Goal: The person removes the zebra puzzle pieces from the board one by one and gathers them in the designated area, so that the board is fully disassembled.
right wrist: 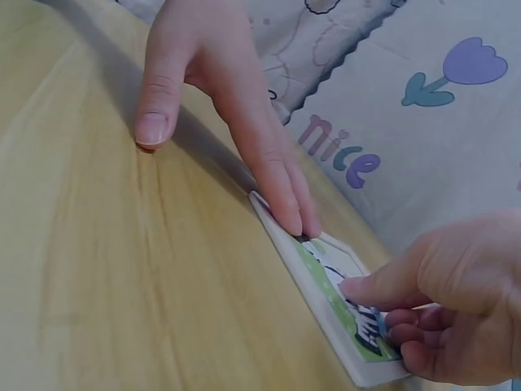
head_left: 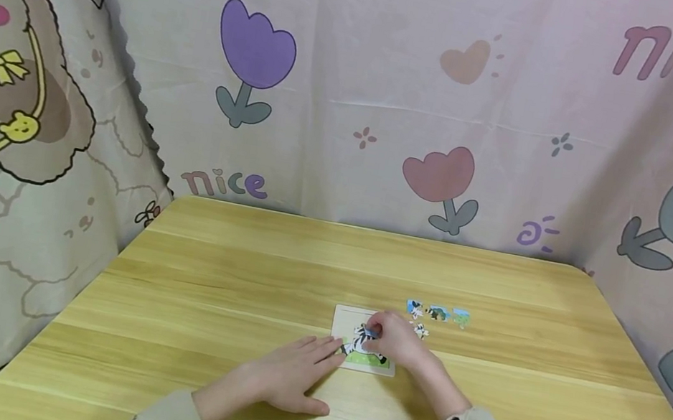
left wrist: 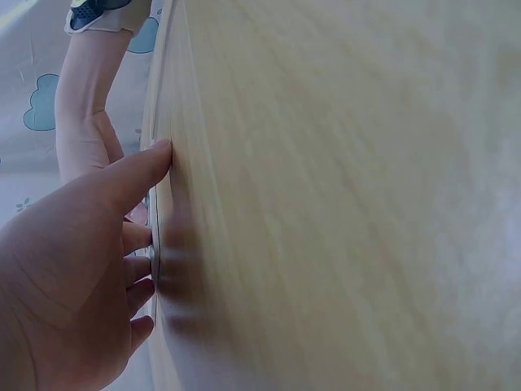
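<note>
A flat white-framed puzzle board point(head_left: 343, 318) with a zebra over green grass lies on the table. Straight fingers of my left hand point(head_left: 294, 372) rest on its left edge, with the thumb spread onto the wood. My right hand point(head_left: 398, 339) is over the board's upper right part, pinching a small puzzle piece point(head_left: 370, 332) with blue and zebra stripes, mostly hidden by the fingers. In the right wrist view the thumb and curled fingers of the right hand point(right wrist: 456, 293) are close over the zebra picture point(right wrist: 332, 277).
Behind the board lie loose puzzle pieces: one blue and white point(head_left: 414, 308), one with a dark green shape point(head_left: 438, 314), one light green point(head_left: 461, 318) and a white one point(head_left: 420, 330) beside the right hand. A printed curtain point(head_left: 354, 89) hangs behind the wooden table point(head_left: 225, 259).
</note>
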Demonstrator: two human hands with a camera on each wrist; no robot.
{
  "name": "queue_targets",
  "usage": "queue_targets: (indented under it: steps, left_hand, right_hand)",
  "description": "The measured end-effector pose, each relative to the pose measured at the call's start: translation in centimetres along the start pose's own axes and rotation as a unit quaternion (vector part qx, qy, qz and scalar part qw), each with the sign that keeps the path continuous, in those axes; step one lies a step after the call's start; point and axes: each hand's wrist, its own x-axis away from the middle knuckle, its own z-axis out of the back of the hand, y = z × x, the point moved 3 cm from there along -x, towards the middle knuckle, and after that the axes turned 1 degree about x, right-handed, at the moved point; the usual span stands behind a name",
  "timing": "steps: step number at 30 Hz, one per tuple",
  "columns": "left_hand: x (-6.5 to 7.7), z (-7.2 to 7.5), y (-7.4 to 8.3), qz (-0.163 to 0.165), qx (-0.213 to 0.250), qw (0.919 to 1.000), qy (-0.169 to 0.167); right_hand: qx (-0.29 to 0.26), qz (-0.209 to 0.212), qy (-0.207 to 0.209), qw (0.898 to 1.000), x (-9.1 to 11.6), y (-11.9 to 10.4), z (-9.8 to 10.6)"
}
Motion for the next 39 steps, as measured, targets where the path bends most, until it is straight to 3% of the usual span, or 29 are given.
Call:
queue_targets:
  steps: [14, 23, 39]
  left_hand:
    - [0.0, 0.2, 0.0, 0.001, -0.001, 1.0000, 0.000]
    - [-0.1, 0.1, 0.0, 0.001, -0.006, 1.0000, 0.000]
    - [-0.2, -0.1, -0.1, -0.005, -0.006, 1.0000, 0.006]
  right_hand:
    - [-0.005, -0.030, -0.029, 0.999, -0.5, -0.3, 0.0]
    - [-0.047, -0.062, -0.076, 0.994, -1.1, -0.4, 0.3]
    - [-0.044, -0.064, -0.059, 0.995, -0.9, -0.6, 0.5]
